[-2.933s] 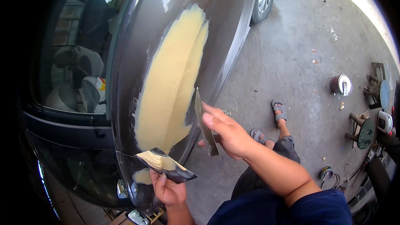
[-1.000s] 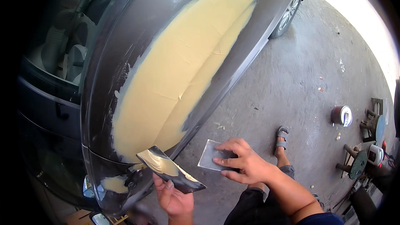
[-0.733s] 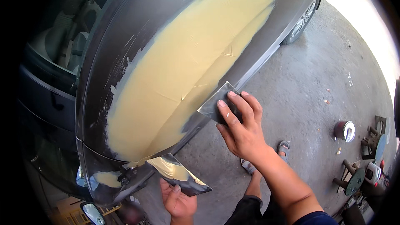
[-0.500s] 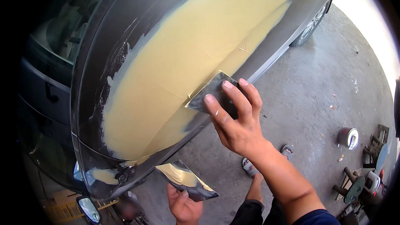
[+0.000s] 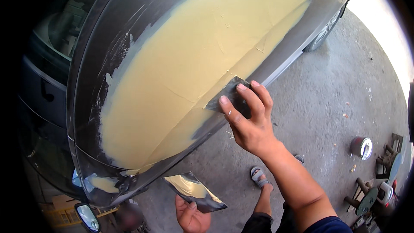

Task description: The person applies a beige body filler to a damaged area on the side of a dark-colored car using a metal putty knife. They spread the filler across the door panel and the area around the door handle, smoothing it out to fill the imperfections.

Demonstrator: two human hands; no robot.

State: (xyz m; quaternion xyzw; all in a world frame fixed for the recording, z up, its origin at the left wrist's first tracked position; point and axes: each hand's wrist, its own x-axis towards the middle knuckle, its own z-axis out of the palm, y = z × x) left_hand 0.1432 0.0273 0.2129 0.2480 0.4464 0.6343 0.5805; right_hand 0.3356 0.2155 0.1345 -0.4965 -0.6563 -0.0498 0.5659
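Setting a thin blade [image 5: 225,95] against yellow filler [image 5: 164,88] on a dark car panel [image 5: 282,64].
Gripping the blade in the right hand [image 5: 255,125] with fingers [image 5: 249,101] spread across its back; holding a filler-loaded plate [image 5: 207,206] in the left hand [image 5: 192,219], near the panel's edge. Best to press evenly along the crease [image 5: 183,123] at a steady angle, likely sparing the filler fresh ridges.

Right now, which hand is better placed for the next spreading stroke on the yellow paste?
Right, I'd say: the right hand has a dark flat spreader with its edge at the yellow paste. The left hand sits lower, holding a paste-loaded plate.
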